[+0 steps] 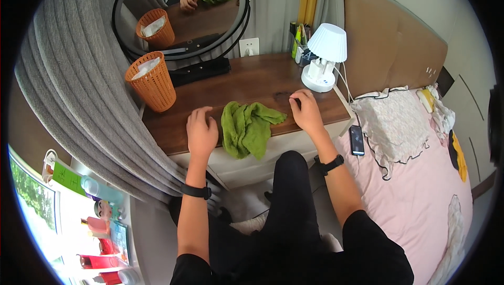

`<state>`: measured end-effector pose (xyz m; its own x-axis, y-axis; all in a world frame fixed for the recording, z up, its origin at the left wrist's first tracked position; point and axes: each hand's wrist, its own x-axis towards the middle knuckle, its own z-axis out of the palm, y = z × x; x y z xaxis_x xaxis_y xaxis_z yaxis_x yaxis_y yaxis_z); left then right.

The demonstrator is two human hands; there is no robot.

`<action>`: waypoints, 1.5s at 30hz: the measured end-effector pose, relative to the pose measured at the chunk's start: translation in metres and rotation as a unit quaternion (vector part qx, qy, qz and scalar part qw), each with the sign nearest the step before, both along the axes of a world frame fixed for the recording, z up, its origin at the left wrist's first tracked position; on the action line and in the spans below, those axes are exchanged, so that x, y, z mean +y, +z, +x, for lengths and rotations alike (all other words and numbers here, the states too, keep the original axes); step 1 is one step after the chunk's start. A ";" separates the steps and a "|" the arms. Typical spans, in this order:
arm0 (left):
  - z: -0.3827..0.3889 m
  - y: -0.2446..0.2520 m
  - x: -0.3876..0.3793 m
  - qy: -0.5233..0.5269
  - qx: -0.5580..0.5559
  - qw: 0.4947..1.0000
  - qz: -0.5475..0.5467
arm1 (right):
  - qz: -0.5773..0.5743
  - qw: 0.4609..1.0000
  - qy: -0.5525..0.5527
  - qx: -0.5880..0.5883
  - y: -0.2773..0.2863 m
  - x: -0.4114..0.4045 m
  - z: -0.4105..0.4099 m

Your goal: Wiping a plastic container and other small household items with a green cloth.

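Note:
A crumpled green cloth (252, 127) lies on the brown wooden tabletop (256, 74), and part of it hangs over the front edge. Just left of the cloth, my left hand (201, 131) rests at the tabletop with its thumb apart from the fingers, and I see nothing in it. My right hand (307, 111) is to the right of the cloth, a small gap away. Its fingers are loosely curled and its thumb stands apart, with nothing visible held. A dark patch (282, 95) shows on the wood by the right fingertips; what it is cannot be made out.
An orange woven basket (155, 88) with white tissue stands at back left, before a round mirror (197, 21). A white pleated lamp (327, 45) and a pen holder (302, 50) stand at back right. A phone (356, 140) lies on the pink bed (397, 206). Bottles (98, 261) line the windowsill.

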<state>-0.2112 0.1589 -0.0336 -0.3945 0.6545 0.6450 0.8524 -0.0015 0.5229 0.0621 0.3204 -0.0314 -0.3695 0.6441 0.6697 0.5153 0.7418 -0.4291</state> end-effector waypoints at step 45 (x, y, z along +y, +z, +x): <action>0.138 0.024 -0.151 -0.321 -0.510 0.798 -0.019 | -0.383 0.838 0.088 0.377 0.018 -0.210 0.036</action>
<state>-0.0734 0.0074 -0.0096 -0.2772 0.9440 0.1789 -0.1860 -0.2354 0.9539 0.0976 0.1101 -0.0134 -0.1616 0.9720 0.1704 -0.2063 0.1356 -0.9691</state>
